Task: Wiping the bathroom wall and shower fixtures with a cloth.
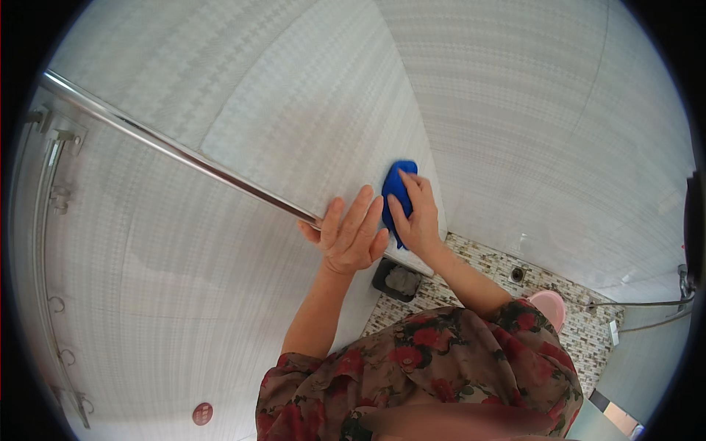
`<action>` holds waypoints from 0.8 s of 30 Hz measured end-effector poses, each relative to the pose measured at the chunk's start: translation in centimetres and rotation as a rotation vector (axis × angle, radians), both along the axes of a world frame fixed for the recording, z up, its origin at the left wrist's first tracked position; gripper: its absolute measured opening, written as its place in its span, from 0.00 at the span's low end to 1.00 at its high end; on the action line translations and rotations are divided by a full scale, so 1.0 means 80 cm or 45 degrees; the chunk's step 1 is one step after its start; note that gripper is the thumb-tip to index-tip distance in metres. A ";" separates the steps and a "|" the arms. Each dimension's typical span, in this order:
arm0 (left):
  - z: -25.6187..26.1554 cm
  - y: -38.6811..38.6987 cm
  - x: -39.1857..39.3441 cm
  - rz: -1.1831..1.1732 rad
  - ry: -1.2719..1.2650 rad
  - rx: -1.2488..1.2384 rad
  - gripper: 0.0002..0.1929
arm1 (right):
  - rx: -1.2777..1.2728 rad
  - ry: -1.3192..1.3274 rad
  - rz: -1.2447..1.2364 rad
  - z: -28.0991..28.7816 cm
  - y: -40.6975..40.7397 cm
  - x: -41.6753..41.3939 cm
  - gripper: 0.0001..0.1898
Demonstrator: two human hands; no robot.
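A folded blue cloth [398,193] lies pressed flat against the pale patterned wall panel [309,127], close to the corner. My right hand [418,215] grips it, thumb and fingers spread over the cloth. Just left of it, my left hand [350,234] rests at the edge of the panel with its fingers apart, touching the end of a shiny metal strip [182,154] that runs along the edge to the upper left. Part of the left thumb or a finger is hidden behind the edge.
Below the hands, a dark bin [396,280] with a grey liner stands on the mosaic tile floor [469,251]. A floor drain [517,275], a pink basin [549,308] and a hose [634,303] are at the right. A metal rail [41,231] with hooks is on the left wall.
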State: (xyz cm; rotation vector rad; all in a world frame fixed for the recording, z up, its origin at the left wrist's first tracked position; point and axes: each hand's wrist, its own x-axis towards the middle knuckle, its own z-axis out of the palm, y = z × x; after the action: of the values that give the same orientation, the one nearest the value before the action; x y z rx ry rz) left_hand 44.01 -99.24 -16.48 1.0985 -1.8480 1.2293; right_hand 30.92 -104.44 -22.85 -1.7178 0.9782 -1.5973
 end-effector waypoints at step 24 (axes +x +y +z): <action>0.000 -0.003 -0.010 -0.030 0.002 -0.024 0.20 | 0.127 0.109 -0.274 -0.117 -0.150 -0.010 0.23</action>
State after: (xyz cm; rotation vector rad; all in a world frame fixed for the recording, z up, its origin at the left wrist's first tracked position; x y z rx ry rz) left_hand 43.24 -99.49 -16.45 1.0641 -1.8394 1.2302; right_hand 30.12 -116.47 -32.20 -1.6706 1.3005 -1.5866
